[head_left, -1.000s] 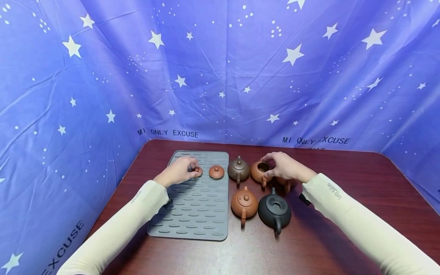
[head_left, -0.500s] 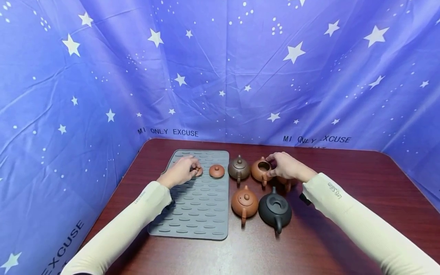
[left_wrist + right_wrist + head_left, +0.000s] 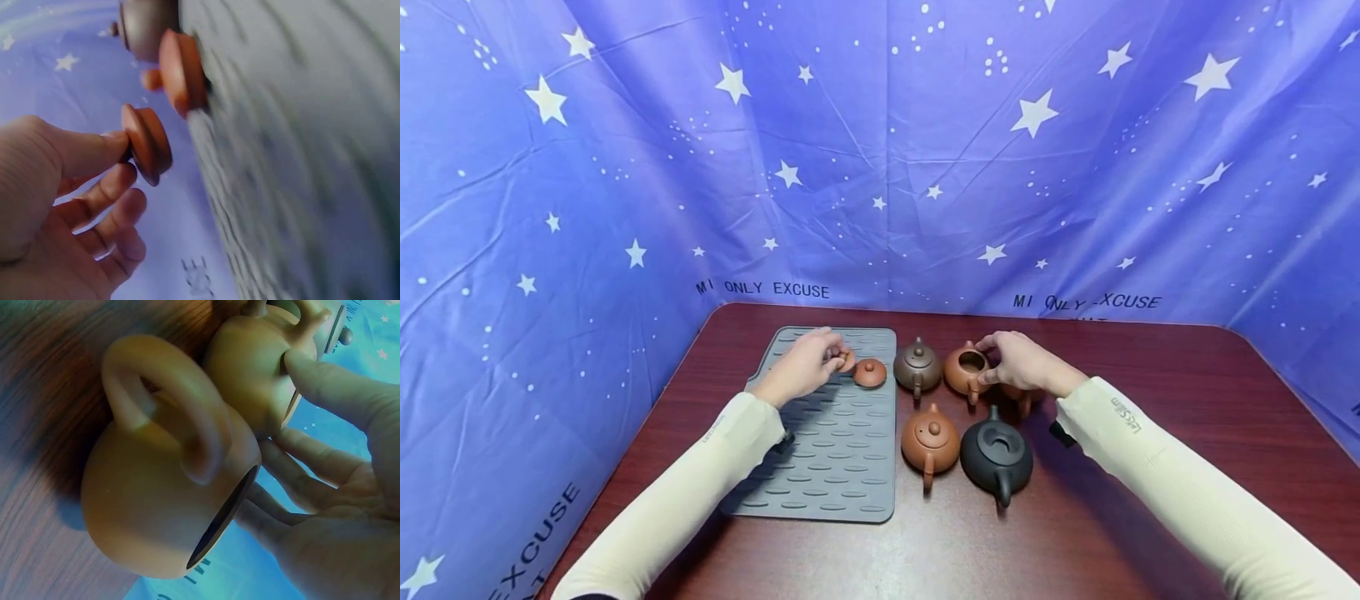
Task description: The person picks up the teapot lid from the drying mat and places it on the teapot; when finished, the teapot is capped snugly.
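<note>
Head view: the left hand (image 3: 805, 363) pinches a clay lid (image 3: 847, 362) near the mat's (image 3: 842, 467) far edge. The right hand (image 3: 1024, 363), half-curled, grips a lidless teapot (image 3: 959, 380).

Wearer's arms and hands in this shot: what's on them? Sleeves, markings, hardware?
Left sleeve and right sleeve: cream, long, close-fitting. Printed lettering near the right cuff reads roughly "LetsSlim"; the left print is too faint to read. A small black piece shows at each wrist. Left hand and right hand: ungloved.
</note>
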